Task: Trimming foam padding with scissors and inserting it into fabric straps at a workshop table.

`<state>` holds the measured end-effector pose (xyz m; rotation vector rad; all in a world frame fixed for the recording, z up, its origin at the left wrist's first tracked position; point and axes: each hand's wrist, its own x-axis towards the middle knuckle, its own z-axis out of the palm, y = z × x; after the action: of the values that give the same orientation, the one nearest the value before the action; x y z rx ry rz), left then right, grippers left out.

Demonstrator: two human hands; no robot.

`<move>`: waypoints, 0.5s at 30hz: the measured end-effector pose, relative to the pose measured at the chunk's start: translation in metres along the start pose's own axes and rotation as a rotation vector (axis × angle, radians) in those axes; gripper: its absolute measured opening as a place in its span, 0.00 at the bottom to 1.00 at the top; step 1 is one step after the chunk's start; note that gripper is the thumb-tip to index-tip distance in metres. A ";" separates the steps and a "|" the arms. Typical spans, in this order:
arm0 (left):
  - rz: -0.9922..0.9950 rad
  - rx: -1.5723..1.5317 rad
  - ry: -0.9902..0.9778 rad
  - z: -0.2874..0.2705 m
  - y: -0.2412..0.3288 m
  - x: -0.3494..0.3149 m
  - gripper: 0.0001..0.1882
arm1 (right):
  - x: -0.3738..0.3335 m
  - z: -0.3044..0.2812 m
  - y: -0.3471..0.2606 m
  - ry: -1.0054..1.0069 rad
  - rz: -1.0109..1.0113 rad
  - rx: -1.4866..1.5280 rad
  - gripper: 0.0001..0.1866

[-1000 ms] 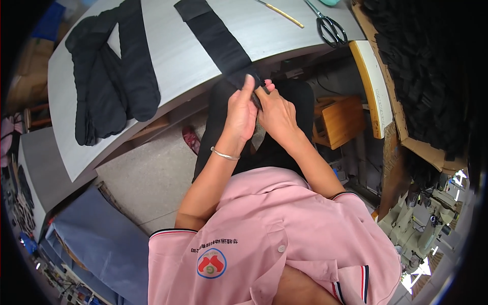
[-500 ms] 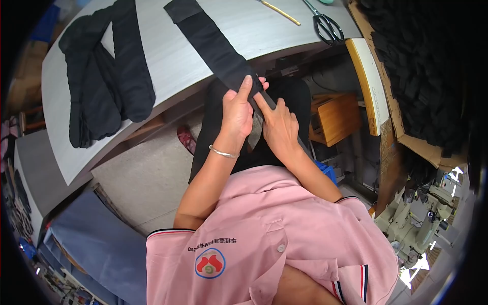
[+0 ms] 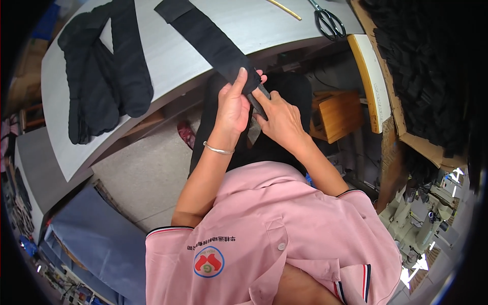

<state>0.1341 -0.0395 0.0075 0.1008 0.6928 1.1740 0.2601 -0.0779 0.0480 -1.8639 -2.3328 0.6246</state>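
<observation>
A long, flat black fabric strip (image 3: 208,38) runs from the table down to my hands, its far end folded over. My left hand (image 3: 234,107) grips the near end, thumb on top and fingertips showing past its right edge. Close beside it, my right hand (image 3: 281,119) is closed on a dark grey strip (image 3: 258,102) that meets the black strip's near end. Whether the grey strip goes inside the black one or lies under it is hidden by my fingers. Both hands are over my lap, just off the table's front edge.
Several long black fabric pieces (image 3: 96,76) hang over the edge of the white table (image 3: 168,66) at left. Black-handled scissors (image 3: 330,24) and a thin yellow stick (image 3: 284,9) lie at the back right. At right stands a cardboard box (image 3: 419,147) heaped with black pieces, near a wooden stool (image 3: 339,117).
Both hands and the black strip have shifted slightly to the left. The dark length that trailed past my right hand over my thigh no longer shows; a short grey piece shows between my hands.
</observation>
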 end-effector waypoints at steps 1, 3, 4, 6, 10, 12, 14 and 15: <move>0.013 0.064 0.008 0.001 -0.003 0.000 0.19 | -0.001 0.002 0.000 -0.004 0.005 -0.003 0.38; 0.005 0.056 -0.005 0.000 -0.005 0.002 0.18 | 0.000 0.011 -0.001 0.084 0.006 -0.087 0.34; 0.015 0.090 -0.011 -0.001 -0.005 0.003 0.17 | 0.002 0.013 -0.003 0.083 0.010 -0.088 0.34; 0.031 0.131 -0.030 -0.002 -0.005 0.005 0.16 | 0.013 0.017 -0.004 0.129 0.029 -0.130 0.27; -0.002 0.048 -0.080 -0.001 0.000 0.006 0.17 | 0.042 0.024 -0.007 0.141 0.030 -0.109 0.25; -0.034 0.041 -0.100 -0.006 0.004 0.003 0.18 | 0.035 0.007 -0.010 0.072 0.007 -0.051 0.23; -0.071 0.031 -0.118 -0.009 0.005 0.000 0.19 | 0.025 -0.003 -0.008 -0.001 -0.012 0.005 0.21; -0.082 0.045 -0.125 -0.011 0.005 0.000 0.21 | 0.020 -0.006 -0.006 -0.004 -0.023 0.026 0.21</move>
<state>0.1238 -0.0406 0.0015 0.1804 0.6075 1.0644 0.2514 -0.0584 0.0522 -1.8243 -2.3338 0.6529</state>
